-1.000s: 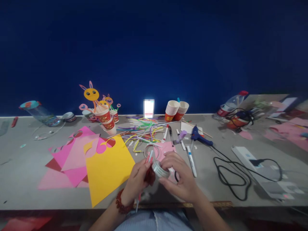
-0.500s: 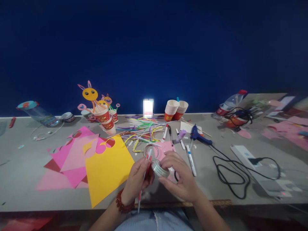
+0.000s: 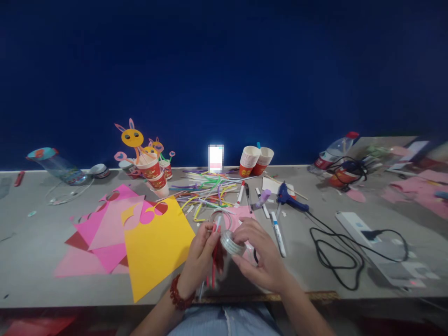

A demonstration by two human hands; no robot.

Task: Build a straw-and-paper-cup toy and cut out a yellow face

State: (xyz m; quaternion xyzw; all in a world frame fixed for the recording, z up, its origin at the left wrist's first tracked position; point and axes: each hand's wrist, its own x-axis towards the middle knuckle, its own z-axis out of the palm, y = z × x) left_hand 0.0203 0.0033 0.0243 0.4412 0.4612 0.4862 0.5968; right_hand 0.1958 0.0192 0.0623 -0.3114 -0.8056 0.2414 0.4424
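Closed around a few thin drinking straws (image 3: 213, 273), mostly red with one pale, is my left hand (image 3: 199, 254), a red bead bracelet on its wrist. The straws stick out above the thumb and hang below the palm. My right hand (image 3: 262, 259) grips a roll of clear tape (image 3: 232, 243) between thumb and fingers, close beside the straws. Whether a strip of tape runs to the straws is too blurred to tell. Pink paper (image 3: 241, 213) and a hoop-like ring (image 3: 229, 219) lie just beyond the hands.
Yellow paper (image 3: 157, 252) and pink sheets lie left. Behind are loose straws (image 3: 210, 186), decorated paper cups (image 3: 149, 167) and stacked cups (image 3: 249, 161). Markers (image 3: 279, 235), a blue glue gun (image 3: 289, 198), its black cord (image 3: 325, 268) and a power strip (image 3: 367, 249) are on the right.
The straws in my left hand have swung from a slant to hanging more upright, with their lower ends spread apart. The tape roll has tilted slightly in my right hand.
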